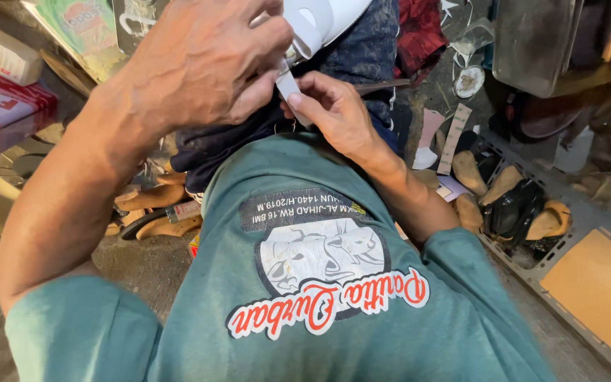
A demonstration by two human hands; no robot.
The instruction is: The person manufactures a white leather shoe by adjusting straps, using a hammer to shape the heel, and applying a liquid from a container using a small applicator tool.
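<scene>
Both hands work above the lap. The left hand (203, 60) is clamped on a white roll (319, 18), fingers curled over it. The right hand (334, 113) pinches the white strip (290, 86) hanging from that roll, over dark cloth (362, 49).

White strip (290, 86): narrow, flat, hanging from a curved white piece (323, 20), far centre, pinched between both hands.

Clutter around the seated worker

A grey crate (532, 272) at the right of the frame holds wooden shoe lasts (469, 172) and a black shoe (514, 209); a cardboard sheet (601, 286) lies lower right, a metal tray (532, 42) upper right, boxes (1, 106) upper left.
</scene>
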